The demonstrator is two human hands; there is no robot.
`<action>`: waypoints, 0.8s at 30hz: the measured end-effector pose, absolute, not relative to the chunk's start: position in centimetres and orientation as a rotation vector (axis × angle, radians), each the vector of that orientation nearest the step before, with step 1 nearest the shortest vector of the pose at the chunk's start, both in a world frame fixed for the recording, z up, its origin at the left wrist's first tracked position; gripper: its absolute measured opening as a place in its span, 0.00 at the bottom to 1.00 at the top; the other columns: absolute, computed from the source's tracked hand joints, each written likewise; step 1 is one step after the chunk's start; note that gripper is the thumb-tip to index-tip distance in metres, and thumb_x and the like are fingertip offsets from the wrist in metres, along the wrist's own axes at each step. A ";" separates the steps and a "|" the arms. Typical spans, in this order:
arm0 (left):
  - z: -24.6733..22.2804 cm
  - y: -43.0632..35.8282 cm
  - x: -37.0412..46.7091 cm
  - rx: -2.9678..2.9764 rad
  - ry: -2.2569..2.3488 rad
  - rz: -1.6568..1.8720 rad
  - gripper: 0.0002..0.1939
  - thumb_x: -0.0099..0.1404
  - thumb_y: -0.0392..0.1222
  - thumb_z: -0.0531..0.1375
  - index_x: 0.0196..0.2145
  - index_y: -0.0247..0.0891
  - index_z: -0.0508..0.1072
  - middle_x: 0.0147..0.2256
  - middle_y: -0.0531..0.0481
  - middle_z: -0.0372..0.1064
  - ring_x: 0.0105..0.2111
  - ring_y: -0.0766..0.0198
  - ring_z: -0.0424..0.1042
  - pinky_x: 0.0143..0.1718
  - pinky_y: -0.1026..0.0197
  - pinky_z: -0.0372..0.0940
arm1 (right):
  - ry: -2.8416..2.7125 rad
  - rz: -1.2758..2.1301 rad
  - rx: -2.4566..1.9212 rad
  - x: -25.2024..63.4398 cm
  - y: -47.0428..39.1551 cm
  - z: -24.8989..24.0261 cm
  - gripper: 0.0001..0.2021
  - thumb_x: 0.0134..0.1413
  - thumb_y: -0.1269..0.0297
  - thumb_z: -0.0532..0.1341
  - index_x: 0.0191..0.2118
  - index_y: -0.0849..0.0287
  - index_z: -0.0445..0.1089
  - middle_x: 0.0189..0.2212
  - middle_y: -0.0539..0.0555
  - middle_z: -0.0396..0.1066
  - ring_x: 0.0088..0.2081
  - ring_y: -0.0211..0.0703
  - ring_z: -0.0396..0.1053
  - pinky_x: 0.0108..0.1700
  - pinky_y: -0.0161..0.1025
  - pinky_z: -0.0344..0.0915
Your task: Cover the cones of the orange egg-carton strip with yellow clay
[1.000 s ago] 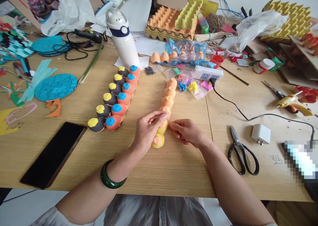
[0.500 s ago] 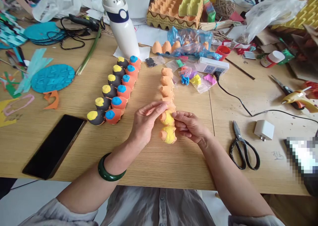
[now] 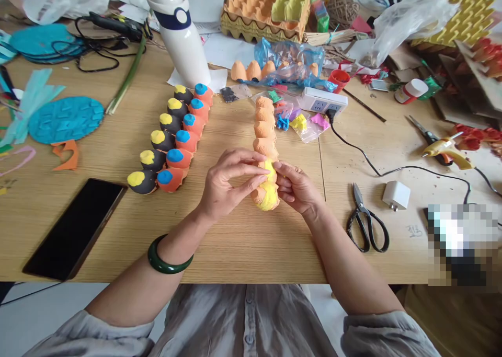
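Nearest: dark green bangle [image 3: 168, 265] on the left forearm, over the near table edge. Black phone [image 3: 76, 229] lies aslant at near left. Black-handled scissors [image 3: 361, 205] at near right, blades pointing far; white charger plug [image 3: 396, 194] just beyond, to their right.

Center: six-cup egg-carton strip [image 3: 265, 147] on the table, running near to far, domes up. Two nearest cups bear yellow; the far four are plain orange. Left hand [image 3: 225, 184] at its left side, thumb and fingertips narrowly spaced over the second cup's yellow; whether they grip, cannot tell. Right hand [image 3: 297, 188] pinches the strip's right edge by that cup, other fingers curled.

Left of the strip, well apart: double-row egg carton [image 3: 169, 139], black cups capped yellow, orange-red cups capped blue. Glue gun [image 3: 445, 147] far to the right, scissors partly under it.

Farther: bagged colored clay [image 3: 300, 123] beside a white power strip [image 3: 323, 102], one black plug in. Farther still, white bottle [image 3: 184, 46] left of center; stacked egg trays [image 3: 259, 7] right of it.
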State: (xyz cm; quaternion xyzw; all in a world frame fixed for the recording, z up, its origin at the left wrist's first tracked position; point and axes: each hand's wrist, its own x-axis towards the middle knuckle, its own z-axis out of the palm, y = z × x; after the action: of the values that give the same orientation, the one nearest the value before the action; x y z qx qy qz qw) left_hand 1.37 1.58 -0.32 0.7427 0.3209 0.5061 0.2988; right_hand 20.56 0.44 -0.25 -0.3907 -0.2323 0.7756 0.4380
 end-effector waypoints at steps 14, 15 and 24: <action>-1.2 2.6 0.7 1.932 0.724 1.236 0.08 0.69 0.39 0.68 0.43 0.49 0.86 0.54 0.48 0.76 0.58 0.57 0.73 0.57 0.53 0.76 | -0.553 1.923 -0.952 20.5 0.5 -0.3 0.25 0.42 0.57 0.78 0.26 0.55 0.58 0.14 0.34 0.45 0.17 0.24 0.33 0.13 0.25 0.38; -1.2 2.7 0.7 1.954 0.712 1.241 0.09 0.69 0.38 0.68 0.44 0.50 0.86 0.54 0.48 0.76 0.58 0.57 0.73 0.56 0.54 0.76 | -0.553 1.922 -0.952 20.6 0.5 -0.3 0.25 0.42 0.57 0.77 0.26 0.55 0.57 0.14 0.34 0.45 0.17 0.25 0.33 0.14 0.25 0.38; -1.4 3.1 0.4 1.989 0.696 1.229 0.08 0.68 0.40 0.69 0.43 0.52 0.86 0.54 0.49 0.77 0.56 0.56 0.75 0.53 0.53 0.77 | -0.531 1.936 -0.952 20.4 0.4 -0.4 0.24 0.43 0.58 0.77 0.26 0.55 0.57 0.14 0.34 0.45 0.18 0.25 0.33 0.14 0.25 0.38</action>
State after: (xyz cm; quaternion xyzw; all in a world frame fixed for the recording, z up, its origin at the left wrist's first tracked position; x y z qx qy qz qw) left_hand 0.36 3.12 -1.43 0.7655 0.2678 0.4732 0.3441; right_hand 20.40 0.39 -0.37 -0.3840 -0.2143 0.7809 0.4438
